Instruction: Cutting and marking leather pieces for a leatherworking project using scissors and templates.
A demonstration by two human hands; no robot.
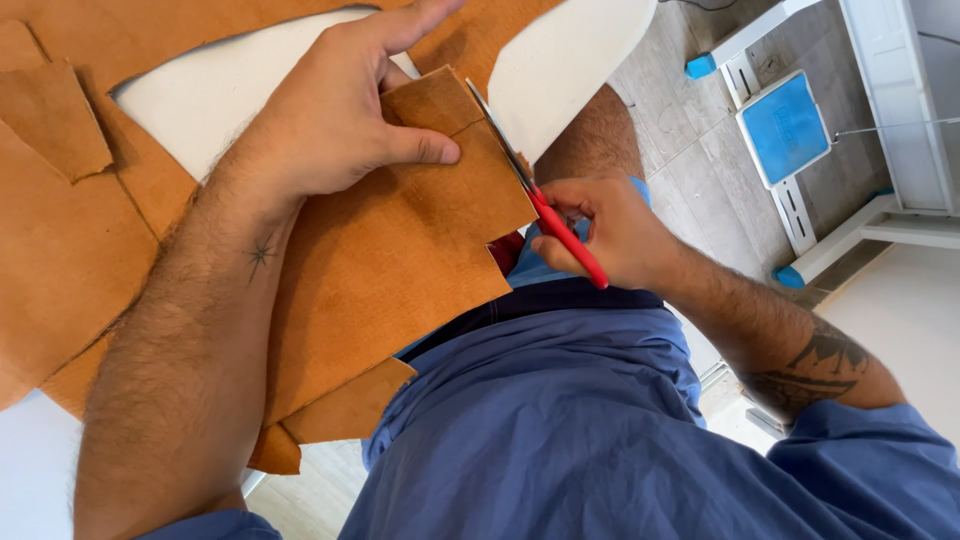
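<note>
At the far left a small loose scrap of tan leather (52,118) lies at about 10 o'clock on a large tan hide (60,250) spread over the white table (230,85), whose bare top shows through a cut-out opening in the hide. The left hand (335,120) comes in from 7 o'clock along a bare forearm with a small star tattoo; it lies palm down on the tan leather piece (400,260), thumb laid across the sheet's upper part and fingers spread toward 12 o'clock, so its grip is a flat pressing hold rather than a clench. That leather piece hangs off the table's edge over the person's blue shirt (560,420), with another tan strip (350,405) below it at 6 o'clock. Just right of the thumb, the steel blades of the red-handled scissors (545,215) lie along the piece's right edge, pointing toward 11 o'clock. The right hand (610,230), entering from 4 o'clock on a tattooed forearm, has its grip clenched through the red handles. Farther right, at 2 o'clock, a white stand with blue parts (785,125) sits on the grey tiled floor (690,150).
</note>
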